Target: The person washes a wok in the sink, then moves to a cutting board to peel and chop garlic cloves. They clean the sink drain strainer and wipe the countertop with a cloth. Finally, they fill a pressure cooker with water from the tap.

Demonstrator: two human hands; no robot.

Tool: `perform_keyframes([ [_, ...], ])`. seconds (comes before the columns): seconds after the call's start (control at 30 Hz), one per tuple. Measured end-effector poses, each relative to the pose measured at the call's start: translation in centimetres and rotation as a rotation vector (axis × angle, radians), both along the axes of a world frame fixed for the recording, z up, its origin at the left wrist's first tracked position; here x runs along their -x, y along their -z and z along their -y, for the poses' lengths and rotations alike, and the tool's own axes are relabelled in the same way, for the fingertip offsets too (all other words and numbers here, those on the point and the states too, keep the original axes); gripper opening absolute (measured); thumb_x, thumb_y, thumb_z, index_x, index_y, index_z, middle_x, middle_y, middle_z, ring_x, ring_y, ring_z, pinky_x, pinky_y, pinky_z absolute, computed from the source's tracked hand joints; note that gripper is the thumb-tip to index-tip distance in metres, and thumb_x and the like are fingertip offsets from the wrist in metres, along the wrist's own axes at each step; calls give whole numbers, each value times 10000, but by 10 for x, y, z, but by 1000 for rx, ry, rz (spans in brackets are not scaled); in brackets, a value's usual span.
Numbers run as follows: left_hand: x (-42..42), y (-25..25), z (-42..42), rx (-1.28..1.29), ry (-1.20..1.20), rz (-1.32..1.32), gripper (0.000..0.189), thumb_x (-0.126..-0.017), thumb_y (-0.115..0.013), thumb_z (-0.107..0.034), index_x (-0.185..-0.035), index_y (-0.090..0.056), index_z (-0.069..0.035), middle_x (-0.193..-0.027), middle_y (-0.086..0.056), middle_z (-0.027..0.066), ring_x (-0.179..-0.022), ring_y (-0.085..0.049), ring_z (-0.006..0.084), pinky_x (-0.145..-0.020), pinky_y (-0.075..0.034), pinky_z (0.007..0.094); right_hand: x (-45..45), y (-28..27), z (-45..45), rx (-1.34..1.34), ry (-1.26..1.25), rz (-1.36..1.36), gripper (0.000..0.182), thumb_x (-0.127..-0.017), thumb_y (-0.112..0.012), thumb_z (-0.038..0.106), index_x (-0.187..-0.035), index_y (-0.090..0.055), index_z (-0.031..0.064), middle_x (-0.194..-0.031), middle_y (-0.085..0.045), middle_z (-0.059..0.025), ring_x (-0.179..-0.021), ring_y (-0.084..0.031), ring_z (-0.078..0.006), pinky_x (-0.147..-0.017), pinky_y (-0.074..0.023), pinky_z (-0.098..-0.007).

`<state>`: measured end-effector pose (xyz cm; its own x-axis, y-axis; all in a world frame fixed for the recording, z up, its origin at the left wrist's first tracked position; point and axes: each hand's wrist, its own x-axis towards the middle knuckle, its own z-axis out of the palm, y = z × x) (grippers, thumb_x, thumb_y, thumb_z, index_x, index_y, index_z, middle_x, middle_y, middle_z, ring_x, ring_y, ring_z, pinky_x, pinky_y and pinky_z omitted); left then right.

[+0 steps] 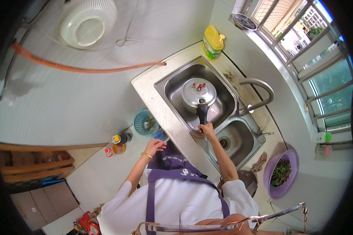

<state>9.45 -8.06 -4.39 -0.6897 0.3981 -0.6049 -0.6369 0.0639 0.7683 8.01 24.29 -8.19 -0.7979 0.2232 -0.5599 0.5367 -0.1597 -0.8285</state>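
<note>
A silver pressure cooker (191, 97) with its lid on sits in the larger basin of the steel double sink (173, 97). Red-tipped valves (199, 87) stick up from the lid. My right hand (206, 130) is wrapped around the end of the cooker's black handle (202, 114), close to the divider between the basins. My left hand (156, 146), with a gold bracelet at the wrist, hangs in front of the counter edge. Its fingers are slightly bent and appear to hold nothing. The curved faucet (263, 100) stands behind the divider.
A yellow detergent jug (213, 42) stands behind the sink. To the right is a purple basin (294, 173) with leafy greens (281, 173). A blue plastic basket (142, 122) and bottles (122, 138) stand on the floor at left. An orange hose (91, 69) crosses to the counter corner.
</note>
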Motion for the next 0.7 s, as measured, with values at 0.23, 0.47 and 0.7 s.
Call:
perform_keyframes([
  [0.23, 72, 7, -50, -59, 281, -27, 180, -894, -504, -179, -953, -575, -24, -987, -627, 55, -864, -592, 119, -728, -479, 235, 37, 45, 9, -7, 134, 29, 110, -690, -593, 71, -726, -510, 9, -524, -505, -54, -402, -460, -128, -371, -324, -254],
  [0.47, 103, 22, -95, -77, 443, -23, 175, -897, -495, -166, -967, -576, -29, -989, -625, 55, -891, -600, 138, -754, -478, 262, 30, 78, 13, -143, 139, 134, 169, -691, -607, 98, -790, -512, -1, -546, -538, -58, -423, -505, -134, -390, -376, -262],
  [0.7, 104, 27, -120, -59, 564, -23, 171, -893, -497, -166, -953, -586, -32, -973, -630, 52, -869, -601, 136, -737, -477, 260, 23, 88, 6, -634, -156, 324, 466, -696, -684, 342, -980, -566, -9, -852, -630, -204, -821, -624, -315, -705, -485, -376],
])
